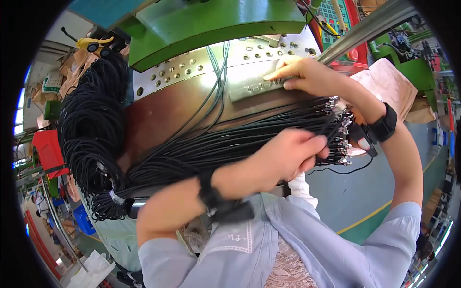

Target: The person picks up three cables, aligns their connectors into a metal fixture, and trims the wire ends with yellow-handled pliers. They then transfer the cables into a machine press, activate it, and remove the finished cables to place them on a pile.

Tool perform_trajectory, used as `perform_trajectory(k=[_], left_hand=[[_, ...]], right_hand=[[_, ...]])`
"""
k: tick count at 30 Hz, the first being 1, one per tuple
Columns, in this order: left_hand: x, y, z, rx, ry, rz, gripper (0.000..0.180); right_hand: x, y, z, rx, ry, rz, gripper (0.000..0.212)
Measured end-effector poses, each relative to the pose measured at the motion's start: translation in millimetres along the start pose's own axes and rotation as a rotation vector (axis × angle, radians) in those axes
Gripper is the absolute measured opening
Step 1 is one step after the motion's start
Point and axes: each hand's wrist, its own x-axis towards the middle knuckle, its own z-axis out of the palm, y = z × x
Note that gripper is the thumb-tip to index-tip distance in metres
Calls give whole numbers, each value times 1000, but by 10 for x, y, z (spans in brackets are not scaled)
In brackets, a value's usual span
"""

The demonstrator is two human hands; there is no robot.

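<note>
My right hand [307, 76] reaches to the steel mold block [259, 87] on the machine bed. Its thumb and index finger come together at the small slots along the block's near edge; whatever is between them is too small to make out. Closer to me, my left hand [297, 151] is blurred, with its fingers curled closed beside the cable ends. What it grips, if anything, is hidden. A thick bundle of black cables [206, 153] lies across the front, with metal connector ends [343, 137] at its right. Several loose cables [218, 79] run up under the green press.
The green press head [216, 36] overhangs the drilled steel plate [165, 77]. Coiled black cables [91, 115] hang at the left above a red bin [50, 151]. A grey metal bar [367, 31] slants at upper right, near brown paper [389, 89] and a button panel [333, 24].
</note>
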Motion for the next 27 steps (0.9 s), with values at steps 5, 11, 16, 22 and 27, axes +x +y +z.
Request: perform_trajectory(k=[5, 11, 16, 22, 27], left_hand=[[-458, -508, -61, -291, 285, 227, 26], [-470, -657, -214, -422, 346, 358, 25], [-601, -663, -235, -296, 458, 420, 26], [-692, -732, -280, -401, 387, 487, 30], [-663, -737, -303, -405, 306, 476, 32]], right_hand=[[-183, -493, 196, 207, 219, -45, 40], [-306, -954, 545, -400, 534, -267, 25], [-193, -896, 710, -248, 708, -98, 18], [-17, -970, 860, 39, 566, -72, 16], [-6, -992, 856, 51, 552, -36, 15]])
